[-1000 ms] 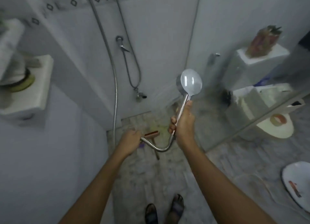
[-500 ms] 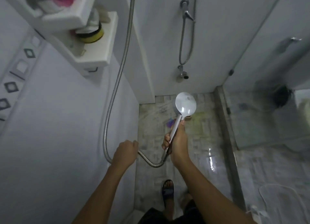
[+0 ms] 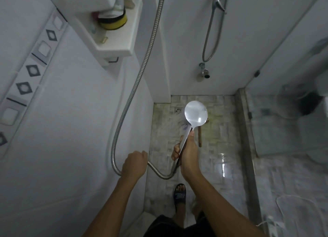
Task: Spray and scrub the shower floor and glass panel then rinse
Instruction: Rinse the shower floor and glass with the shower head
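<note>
1. the right hand (image 3: 188, 155) is seen just below the centre of the view. its grip is closed round the chrome handle of the shower head (image 3: 196, 115), with the thumb laid along the handle toward 12 o'clock.
2. the round shower head is held at 12 o'clock from the right hand, above the shower floor (image 3: 220, 130). a smooth pale side is turned to the camera.
3. the left hand (image 3: 134, 164) is held at 9 o'clock from the right hand, near it but apart. its grip is wrapped round the metal hose (image 3: 138, 73).
4. the hose is looped from the handle's lower end through the left fist. from there it is led up the white wall toward 12 o'clock and out of view.
5. the shower floor is laid with pale mottled tiles. a wet glare is seen at 3 o'clock from the right hand, and a drain (image 3: 178, 110) just beside the shower head at 9 o'clock.
6. a brown stick (image 3: 200, 137) is seen on the floor at 5 o'clock from the shower head, its upper end hidden. what it belongs to cannot be told.
7. the glass panel (image 3: 284, 130) is stood at 3 o'clock in the view, on a raised kerb (image 3: 246, 148). what lies behind it is blurred.
8. a white shelf (image 3: 117, 47) is fixed at 11 o'clock, with a yellow-banded container (image 3: 113, 21) on it. a second hose (image 3: 209, 32) is hung on the back wall at 1 o'clock.
9. a sandalled foot (image 3: 179, 195) is planted at 6 o'clock from the right hand.
</note>
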### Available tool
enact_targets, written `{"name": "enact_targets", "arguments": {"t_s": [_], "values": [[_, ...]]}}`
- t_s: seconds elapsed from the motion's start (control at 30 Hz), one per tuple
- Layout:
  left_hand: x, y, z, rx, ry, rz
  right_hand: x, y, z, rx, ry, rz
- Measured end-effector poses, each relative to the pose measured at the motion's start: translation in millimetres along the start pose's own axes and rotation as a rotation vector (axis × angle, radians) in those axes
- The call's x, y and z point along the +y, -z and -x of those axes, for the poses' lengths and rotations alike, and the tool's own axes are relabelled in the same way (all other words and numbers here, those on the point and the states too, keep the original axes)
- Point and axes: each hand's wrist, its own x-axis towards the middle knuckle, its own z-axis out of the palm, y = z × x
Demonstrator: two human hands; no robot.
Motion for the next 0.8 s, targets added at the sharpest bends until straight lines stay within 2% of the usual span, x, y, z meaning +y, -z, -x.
{"name": "enact_targets", "arguments": {"t_s": [0.23, 0.4, 0.8], "values": [[19.4, 23.0, -13.5, 0.131, 0.0, 0.062, -25.0, -18.0, 3.4, -0.081, 0.184, -0.074], [28.4, 36.5, -17.0, 0.196, -0.001, 0.092, -43.7, -28.3, -0.8, -0.123, 0.276, -0.02], [36.0, 59.1, -26.6, 0.329, -0.034, 0.108, -60.2, -42.2, -2.4, -0.163, 0.342, -0.083]]}}
